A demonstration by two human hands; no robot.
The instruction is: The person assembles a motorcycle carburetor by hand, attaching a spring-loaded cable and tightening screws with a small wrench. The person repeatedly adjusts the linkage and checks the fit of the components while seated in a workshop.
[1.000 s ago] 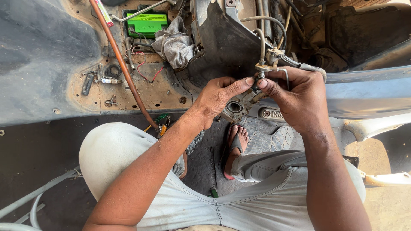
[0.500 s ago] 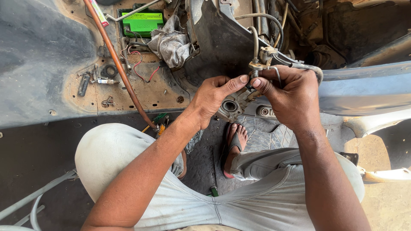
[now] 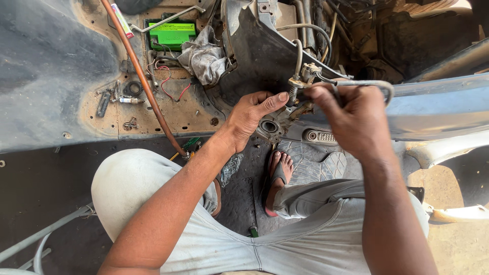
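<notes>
Two bare hands meet at the centre of the frame, over a stripped scooter body. At the far left lies a wide grey plastic body panel (image 3: 46, 66), dusty and dull. To the right of it, in the upper left of the frame, a long copper-brown hose (image 3: 145, 86) runs diagonally down across a rusty floor plate (image 3: 193, 114), where a bright green rectangular battery (image 3: 170, 34) sits at the top, with a crumpled grey rag (image 3: 206, 58) just beside it and thin red wires below. The left hand (image 3: 249, 119) comes from the lower left; its fingers are curled and pressed together, the thumb stretched out and touching a small metal coil spring (image 3: 293, 94) on a grey metal cable bracket (image 3: 304, 76), which stands slightly above the middle of the frame. Just below the hands a round dark metal housing (image 3: 269, 127) is seen. The right hand (image 3: 356, 119) is closed, its fingertips pinching the bracket area from the right side, while a thin grey cable (image 3: 377, 84) loops over its knuckles. Under the hands, a foot in a sandal (image 3: 279, 170) rests on the dark floor.
</notes>
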